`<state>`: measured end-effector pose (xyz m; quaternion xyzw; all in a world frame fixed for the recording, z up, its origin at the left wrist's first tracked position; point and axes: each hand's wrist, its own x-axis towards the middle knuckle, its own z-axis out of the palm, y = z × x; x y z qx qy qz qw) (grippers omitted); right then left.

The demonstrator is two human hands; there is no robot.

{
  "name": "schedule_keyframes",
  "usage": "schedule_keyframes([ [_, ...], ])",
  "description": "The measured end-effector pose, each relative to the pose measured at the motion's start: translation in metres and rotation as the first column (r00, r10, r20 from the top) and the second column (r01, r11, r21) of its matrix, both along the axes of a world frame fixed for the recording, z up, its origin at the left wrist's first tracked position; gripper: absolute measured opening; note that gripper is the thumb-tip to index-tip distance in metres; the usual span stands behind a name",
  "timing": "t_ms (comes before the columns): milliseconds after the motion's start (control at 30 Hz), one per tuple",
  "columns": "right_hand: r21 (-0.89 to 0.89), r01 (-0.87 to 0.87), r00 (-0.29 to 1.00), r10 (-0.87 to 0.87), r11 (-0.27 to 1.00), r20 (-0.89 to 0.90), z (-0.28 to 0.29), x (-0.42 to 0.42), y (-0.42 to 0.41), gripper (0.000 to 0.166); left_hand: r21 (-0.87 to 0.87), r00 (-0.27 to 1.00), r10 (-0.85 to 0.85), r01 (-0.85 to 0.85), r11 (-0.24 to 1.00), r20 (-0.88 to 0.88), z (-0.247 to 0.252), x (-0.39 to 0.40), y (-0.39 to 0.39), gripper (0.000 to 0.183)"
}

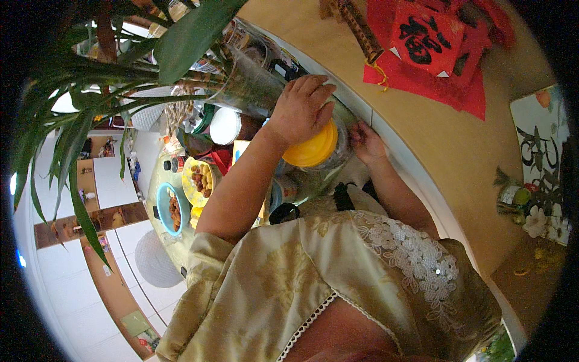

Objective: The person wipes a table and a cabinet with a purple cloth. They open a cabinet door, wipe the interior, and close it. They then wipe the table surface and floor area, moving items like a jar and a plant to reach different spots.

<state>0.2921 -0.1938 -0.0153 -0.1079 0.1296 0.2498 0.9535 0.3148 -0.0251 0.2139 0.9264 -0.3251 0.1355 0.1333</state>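
Note:
A clear jar (344, 145) with a yellow screw lid (312, 147) stands before me near the wall. My left hand (304, 106) lies over the far rim of the lid with its fingers curled and its thumb against the edge. At the jar's wall side, my right hand (368, 144) has its fingertips on the clear side; part of its grip is hidden. The jar's contents cannot be made out. Just past my left hand is a large clear glass vase (251, 86), holding the stems of a leafy plant (192, 40).
A white-lidded jar (225, 126), a yellow bowl of round fruit (189, 191), a light blue bowl (163, 206) and a small dark-capped bottle (176, 164) crowd the table. Red paper decorations (425, 90) hang on the tan wall (434, 149). A grey round-backed chair (156, 260) stands to the left.

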Motion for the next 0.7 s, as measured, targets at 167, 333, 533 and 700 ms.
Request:
schedule_keyframes([
  [167, -0.139, 0.020, 0.999, -0.026, 0.990, -0.040, -0.023, 0.003, 0.001, 0.009, 0.030, 0.999, 0.016, -0.017, 0.999, 0.036, 0.010, 0.003, -0.006, 0.047],
  [333, -0.270, -0.098, 0.995, 0.091, 0.958, -0.039, -0.005, -0.004, -0.004, 0.014, 0.062, 0.997, 0.033, -0.037, 0.997, 0.063, 0.004, 0.001, 0.001, 0.052],
  [533, -0.316, -0.167, 0.985, 0.175, 0.934, -0.001, 0.009, -0.007, -0.013, 0.020, 0.043, 0.996, 0.038, -0.041, 0.998, 0.078, 0.003, 0.003, 0.000, 0.050],
  [700, -0.370, -0.157, 0.987, 0.136, 0.916, -0.083, 0.021, -0.003, -0.005, 0.021, 0.137, 0.991, 0.087, -0.101, 0.985, 0.101, 0.001, 0.004, 0.001, 0.049],
])
